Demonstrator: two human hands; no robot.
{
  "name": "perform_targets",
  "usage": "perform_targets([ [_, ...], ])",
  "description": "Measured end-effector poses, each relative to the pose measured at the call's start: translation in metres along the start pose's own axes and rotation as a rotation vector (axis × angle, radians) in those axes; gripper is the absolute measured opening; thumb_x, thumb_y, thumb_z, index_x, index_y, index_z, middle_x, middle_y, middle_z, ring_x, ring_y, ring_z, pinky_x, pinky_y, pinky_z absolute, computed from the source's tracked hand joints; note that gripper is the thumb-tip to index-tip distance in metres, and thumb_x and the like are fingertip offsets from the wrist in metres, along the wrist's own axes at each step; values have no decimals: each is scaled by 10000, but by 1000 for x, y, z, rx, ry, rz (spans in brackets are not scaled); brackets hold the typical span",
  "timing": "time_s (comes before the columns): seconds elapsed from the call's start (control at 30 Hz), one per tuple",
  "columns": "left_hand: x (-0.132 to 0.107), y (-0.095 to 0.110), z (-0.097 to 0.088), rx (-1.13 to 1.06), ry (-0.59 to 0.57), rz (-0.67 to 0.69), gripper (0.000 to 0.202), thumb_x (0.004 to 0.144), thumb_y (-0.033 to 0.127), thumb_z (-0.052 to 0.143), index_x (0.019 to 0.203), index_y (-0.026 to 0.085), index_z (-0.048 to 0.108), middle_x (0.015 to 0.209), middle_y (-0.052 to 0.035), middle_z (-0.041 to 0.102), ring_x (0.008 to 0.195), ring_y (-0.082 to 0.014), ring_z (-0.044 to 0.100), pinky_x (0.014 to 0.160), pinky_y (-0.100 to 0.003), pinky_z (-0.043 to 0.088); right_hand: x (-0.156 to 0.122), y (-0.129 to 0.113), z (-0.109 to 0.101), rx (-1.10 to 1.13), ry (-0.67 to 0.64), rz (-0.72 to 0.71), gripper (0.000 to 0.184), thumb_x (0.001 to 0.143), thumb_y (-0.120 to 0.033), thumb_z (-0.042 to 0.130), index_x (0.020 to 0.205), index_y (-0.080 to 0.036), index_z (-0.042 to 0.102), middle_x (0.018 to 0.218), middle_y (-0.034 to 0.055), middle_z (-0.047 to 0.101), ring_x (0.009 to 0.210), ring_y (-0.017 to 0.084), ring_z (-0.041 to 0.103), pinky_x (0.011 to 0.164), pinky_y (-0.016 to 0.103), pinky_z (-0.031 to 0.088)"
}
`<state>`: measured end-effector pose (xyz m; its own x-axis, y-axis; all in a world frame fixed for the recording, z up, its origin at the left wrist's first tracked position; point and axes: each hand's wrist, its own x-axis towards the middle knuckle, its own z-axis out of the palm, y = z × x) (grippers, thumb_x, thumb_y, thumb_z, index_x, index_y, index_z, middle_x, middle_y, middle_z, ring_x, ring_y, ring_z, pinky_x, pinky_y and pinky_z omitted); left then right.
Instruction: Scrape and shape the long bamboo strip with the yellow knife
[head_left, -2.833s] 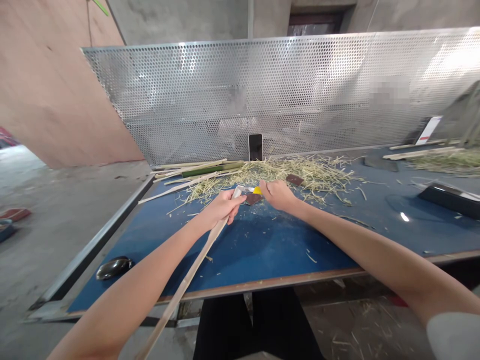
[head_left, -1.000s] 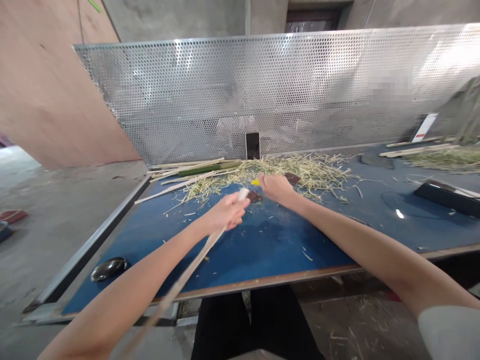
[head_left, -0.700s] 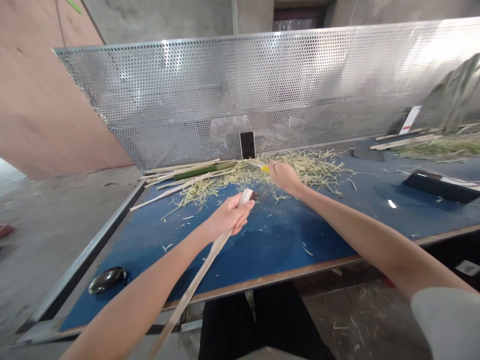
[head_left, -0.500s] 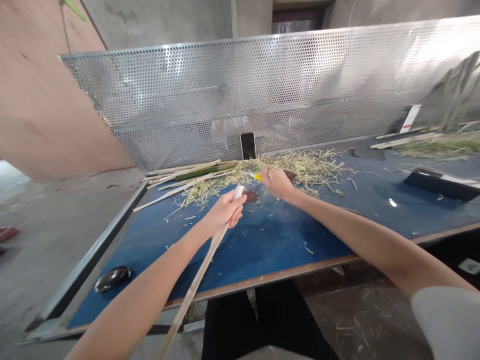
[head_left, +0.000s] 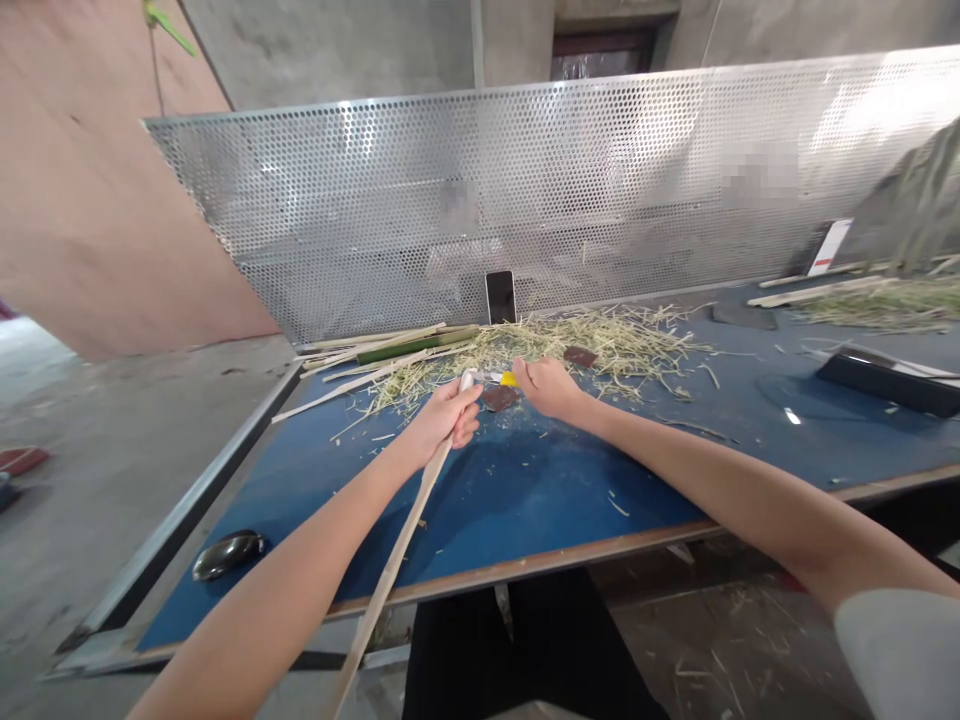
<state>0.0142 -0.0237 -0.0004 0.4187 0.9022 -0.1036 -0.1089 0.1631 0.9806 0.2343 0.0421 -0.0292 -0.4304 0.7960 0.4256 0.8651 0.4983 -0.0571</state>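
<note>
My left hand (head_left: pixel 444 422) is closed around a long pale bamboo strip (head_left: pixel 397 550) near its upper end. The strip slants down past the table edge toward my lap. In my right hand (head_left: pixel 553 390) is a yellow-handled knife (head_left: pixel 510 379), mostly hidden by the fingers. Its short pale blade points left and is at the tip of the strip; whether it touches is too small to tell. Below the blade a dark brown piece (head_left: pixel 501 399) lies on the blue tabletop (head_left: pixel 517 500). Curly shavings (head_left: pixel 622 335) are heaped behind both hands.
A green bamboo piece (head_left: pixel 409 346) and pale strips lie at the back left. A phone (head_left: pixel 501 297) leans on the perforated metal screen (head_left: pixel 390 220). A dark glossy object (head_left: pixel 229 555) sits at the front left, and a black box-like object (head_left: pixel 889 382) at the right.
My right hand has moved slightly left and down, bringing the knife blade from behind the strip to its tip. A second brown piece among the shavings has come into fuller view.
</note>
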Motion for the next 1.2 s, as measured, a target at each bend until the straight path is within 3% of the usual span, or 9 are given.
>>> perform_targets([
  [0.13,-5,3,4,-46,-30,-31,388,957,434,741,902,270,394,431,138,352,322,-75,262,339,-153,201,0,2,6,29,64,33,664,1122,-320,149,851,-124,723,626,99,643,581,182,537,596,331,297],
  [0.33,-9,10,1,-54,-134,-124,274,1023,432,662,936,271,457,425,121,343,322,-77,218,339,-167,175,3,13,4,-33,127,-57,676,1104,-296,140,805,-108,716,577,91,604,533,176,507,565,324,283],
  [0.6,1,11,-9,-68,-85,-156,314,1045,437,616,875,267,414,423,117,314,322,-73,188,346,-172,156,10,3,-3,-115,108,7,717,1115,-315,183,715,-104,739,637,148,677,598,208,619,597,318,369],
  [0.73,-14,16,8,80,-77,-125,289,1022,433,657,903,258,459,448,111,364,318,-63,257,348,-180,161,17,23,-7,-142,-5,164,560,1098,-293,297,956,-81,795,797,190,754,743,271,706,716,353,466],
  [0.8,-27,16,24,308,-172,-75,275,989,444,708,961,229,538,539,54,535,350,-70,410,355,-202,243,20,47,-10,-146,-88,314,468,1072,-262,356,1107,-69,781,847,203,768,754,290,716,729,374,482],
  [0.87,-37,15,37,420,-288,-21,293,1003,468,677,928,216,548,518,34,550,377,-87,471,400,-220,326,21,70,-15,-116,-21,439,596,1105,-311,258,1025,-61,793,873,238,764,780,304,721,734,386,485],
  [0.93,-41,15,41,422,-263,13,265,1016,458,648,941,219,561,500,41,525,361,-87,443,406,-232,326,20,81,-20,-77,70,509,680,1118,-360,214,907,-75,795,867,253,760,782,308,715,727,390,480],
  [1.07,-32,19,30,302,-182,49,171,1020,401,633,1026,234,594,483,60,462,342,-93,371,387,-243,293,17,62,-25,-36,209,414,746,1126,-413,177,740,-131,750,742,215,735,676,274,666,661,368,441],
  [1.2,-25,19,20,305,-158,92,192,1025,414,634,962,239,587,457,42,486,346,-109,399,422,-249,378,13,30,-24,-18,260,301,752,1131,-425,165,660,-173,694,665,171,699,649,255,645,646,350,409],
])
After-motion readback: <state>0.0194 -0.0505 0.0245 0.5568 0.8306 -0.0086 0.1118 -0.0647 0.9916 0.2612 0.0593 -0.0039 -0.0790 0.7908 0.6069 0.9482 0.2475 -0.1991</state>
